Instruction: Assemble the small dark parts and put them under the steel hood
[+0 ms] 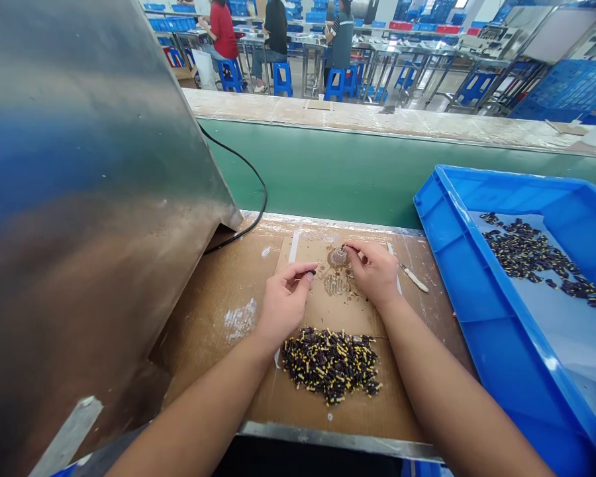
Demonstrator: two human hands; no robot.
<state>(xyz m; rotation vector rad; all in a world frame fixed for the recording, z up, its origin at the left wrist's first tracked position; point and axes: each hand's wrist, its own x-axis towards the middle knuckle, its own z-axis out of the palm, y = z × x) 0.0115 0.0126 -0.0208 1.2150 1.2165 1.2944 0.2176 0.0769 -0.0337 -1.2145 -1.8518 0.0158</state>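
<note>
Head view: I read the step in hand as dipping or seating small parts one at a time at the round fixture [337, 256] near the far edge of the cardboard mat [308, 397] on the worktop [203, 318]. The left hand [283, 301] has its grip pinched narrow, thumb against forefinger, on one small dark component [312, 271] held just left of the fixture. The right hand [375, 271] has its grip closed to a fingertip pinch touching the fixture's right rim; whether it holds a part or a thin tool I cannot tell. The supply pile of black-and-yellow components [332, 363] lies on the mat between the two forearms, near the front edge. A blue tray [442, 238] to the right carries a scatter of dark parts [536, 255] on a white sheet. A white-handled tool [413, 278] lies just right of the right hand. In my judgement, the next move calls for a fine, steady placement at the fixture.
</note>
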